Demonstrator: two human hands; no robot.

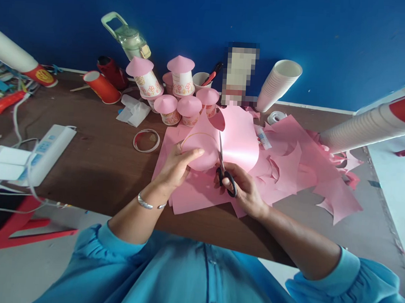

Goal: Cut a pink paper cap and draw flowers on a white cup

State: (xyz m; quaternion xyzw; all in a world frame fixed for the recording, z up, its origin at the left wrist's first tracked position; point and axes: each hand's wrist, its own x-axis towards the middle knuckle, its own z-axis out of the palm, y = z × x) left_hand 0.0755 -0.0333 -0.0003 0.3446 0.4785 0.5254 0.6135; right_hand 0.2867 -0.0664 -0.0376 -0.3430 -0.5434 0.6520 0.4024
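Head view: my right hand (244, 190) grips the scissors (224, 166), blades pointing away from me, long axis near upright in frame, tips inside the pink paper (239, 137). My left hand (176, 166), just left of the blades, pinches the paper's curled edge above the bench (96, 164).
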